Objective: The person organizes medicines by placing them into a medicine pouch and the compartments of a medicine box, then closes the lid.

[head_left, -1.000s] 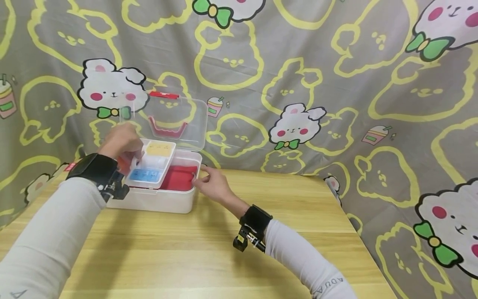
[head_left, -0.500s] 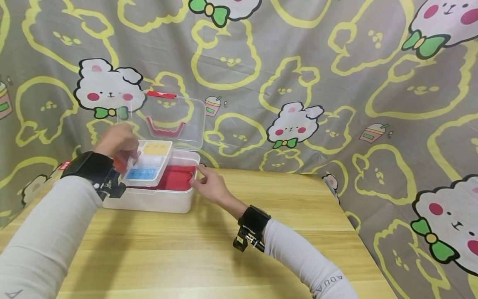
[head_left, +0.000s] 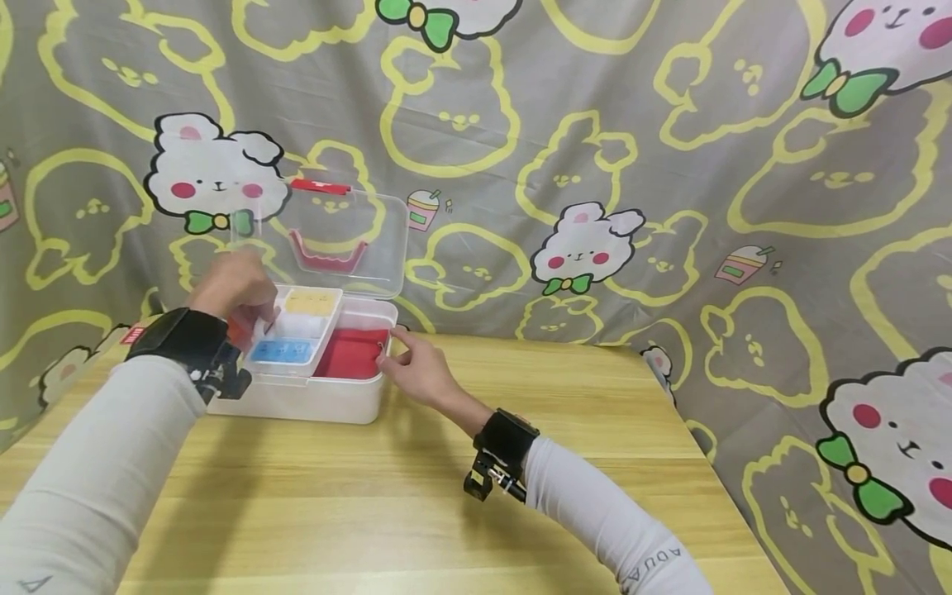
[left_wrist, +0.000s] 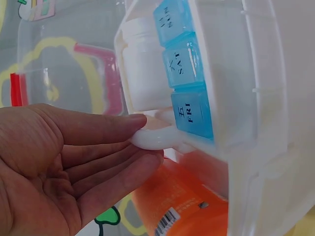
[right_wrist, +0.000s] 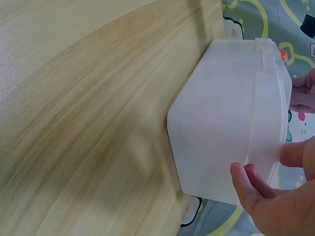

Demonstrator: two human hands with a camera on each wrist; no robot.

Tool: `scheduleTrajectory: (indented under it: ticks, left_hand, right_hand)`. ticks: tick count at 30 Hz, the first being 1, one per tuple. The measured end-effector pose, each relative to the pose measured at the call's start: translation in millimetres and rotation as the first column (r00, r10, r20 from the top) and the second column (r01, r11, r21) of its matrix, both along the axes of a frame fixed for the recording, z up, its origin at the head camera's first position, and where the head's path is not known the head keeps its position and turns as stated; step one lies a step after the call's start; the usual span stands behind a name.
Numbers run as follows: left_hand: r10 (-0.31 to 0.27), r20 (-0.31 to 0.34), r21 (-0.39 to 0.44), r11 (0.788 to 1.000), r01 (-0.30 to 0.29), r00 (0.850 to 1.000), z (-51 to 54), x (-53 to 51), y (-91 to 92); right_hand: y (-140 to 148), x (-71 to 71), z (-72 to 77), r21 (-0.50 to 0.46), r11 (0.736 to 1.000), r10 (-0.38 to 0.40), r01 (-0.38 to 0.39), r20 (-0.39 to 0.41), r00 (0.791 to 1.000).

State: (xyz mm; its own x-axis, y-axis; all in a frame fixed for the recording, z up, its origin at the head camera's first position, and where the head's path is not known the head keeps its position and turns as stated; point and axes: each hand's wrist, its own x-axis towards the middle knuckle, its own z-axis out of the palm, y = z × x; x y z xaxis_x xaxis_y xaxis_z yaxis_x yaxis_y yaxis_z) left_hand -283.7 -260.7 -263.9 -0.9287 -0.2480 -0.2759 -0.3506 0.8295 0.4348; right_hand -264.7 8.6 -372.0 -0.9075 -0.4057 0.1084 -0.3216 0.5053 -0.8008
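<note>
My left hand [head_left: 236, 283] pinches the white curved handle [left_wrist: 155, 139] of a white inner tray [head_left: 324, 335] between thumb and fingers. The tray sits at the left part of a white medicine box [head_left: 320, 402]. In it lie a blue weekly pill organizer [left_wrist: 184, 61], a white bottle [left_wrist: 142, 69] and a yellow case [head_left: 311, 302]. Below the handle shows an orange package with a barcode [left_wrist: 182, 201]. To the right of the tray, a red pouch [head_left: 355, 354] lies inside the box. My right hand [right_wrist: 280, 201] grips the box's right rim, thumb at the edge, fingers against the outer wall.
The box's clear lid [head_left: 387, 240] stands raised at the back, with a red latch [head_left: 320, 187] and a pink handle [head_left: 327, 254]. Under everything is a wooden table [head_left: 446, 504]. A patterned curtain [head_left: 476, 149] hangs close behind it.
Half a second ago the tray was a little higher and tilted, its right side raised. Now it is lower and more level, my left hand still on its handle. My right hand stays on the rim.
</note>
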Motion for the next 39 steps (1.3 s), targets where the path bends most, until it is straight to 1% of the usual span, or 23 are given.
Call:
scheduleTrajectory:
  ticks: [2, 7, 11, 17, 24, 30, 34, 39]
  left_hand:
    - [0.010, -0.004, 0.003, 1.000, -0.010, 1.000, -1.8, -0.5, -0.3]
    - [0.027, 0.012, 0.007, 1.000, -0.027, 1.000, -3.8, -1.2, -0.7]
    - [0.028, 0.019, 0.012, 1.000, -0.028, 0.999, -5.0, 1.3, -2.5]
    - [0.018, 0.006, 0.021, 1.000, -0.018, 1.000, -7.8, 5.0, -5.7]
    - [0.003, 0.005, -0.015, 1.000, -0.003, 1.000, -8.8, 3.1, -7.0]
    - [0.010, 0.013, -0.015, 1.000, -0.010, 1.000, -9.5, 1.9, -6.3]
    - [0.016, -0.009, -0.007, 1.000, -0.016, 1.000, -10.3, 3.4, -5.4]
    - [0.006, -0.037, -0.007, 1.000, -0.006, 0.999, -12.5, 5.4, -5.4]
  right_hand:
    - [0.2, 0.0, 0.3, -0.006, 1.000, -0.005, 0.005, -0.002, 1.000]
    - [0.6, 0.1, 0.5, -0.002, 1.000, -0.011, 0.011, -0.005, 1.000]
    - [0.7, 0.1, -0.3, 0.006, 1.000, -0.010, 0.010, 0.000, 1.000]
    - [0.2, 0.1, -2.0, 0.015, 1.000, -0.023, 0.023, -0.014, 1.000]
    - [0.5, 0.4, -1.2, 0.000, 1.000, -0.019, 0.019, -0.016, 1.000]
    - [0.3, 0.1, -1.5, 0.006, 1.000, -0.020, 0.020, -0.019, 1.000]
    - [-0.5, 0.7, -1.6, 0.000, 1.000, -0.022, 0.022, -0.023, 1.000]
    - [-0.9, 1.1, -2.3, 0.004, 1.000, -0.019, 0.019, -0.021, 1.000]
